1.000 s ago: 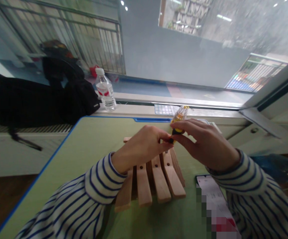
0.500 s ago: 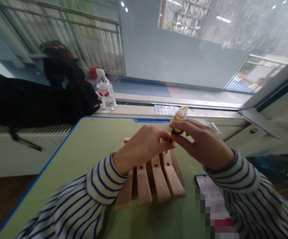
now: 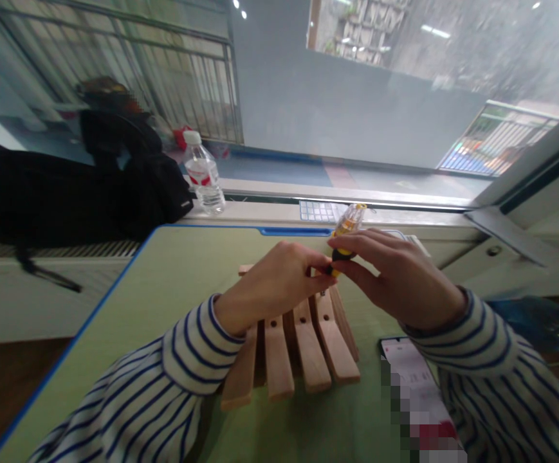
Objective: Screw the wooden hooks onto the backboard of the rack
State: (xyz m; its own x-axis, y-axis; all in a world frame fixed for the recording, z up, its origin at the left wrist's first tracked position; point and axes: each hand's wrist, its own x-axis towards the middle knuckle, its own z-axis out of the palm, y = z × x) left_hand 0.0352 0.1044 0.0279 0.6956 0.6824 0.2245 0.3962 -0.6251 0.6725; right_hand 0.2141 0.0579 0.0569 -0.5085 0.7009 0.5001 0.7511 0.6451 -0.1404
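Yellow and black plastic mark a small screwdriver (image 3: pixel 349 224), its clear handle end tilted up and away from the person, held just above the pale wooden slat frame (image 3: pixel 311 344). The right hand (image 3: pixel 395 276) pinches the black grip between thumb and forefinger, with the other fingers loosely bunched above it. The left hand (image 3: pixel 272 289) is closed, its fingertips (image 3: pixel 320 263) pressed together at the tool's lower yellow end. Any shaft or tip is hidden there, so I cannot tell whether those fingers clamp the tool or something small against it.

The tool looks light and stiff, and its smooth plastic may slip; the black grip seems the surest place to hold. The slats look rigid, each drilled with a round hole.

Around the frame: a green desktop (image 3: pixel 115 308) with a blue edge lies beneath it, and a phone (image 3: pixel 404 366) with a blurred screen lies to its right. A plastic water bottle (image 3: pixel 204 177) stands on the sill beyond it, with a black bag (image 3: pixel 134 186) farther left. Blue-striped sleeves (image 3: pixel 197 350) reach in from either side.
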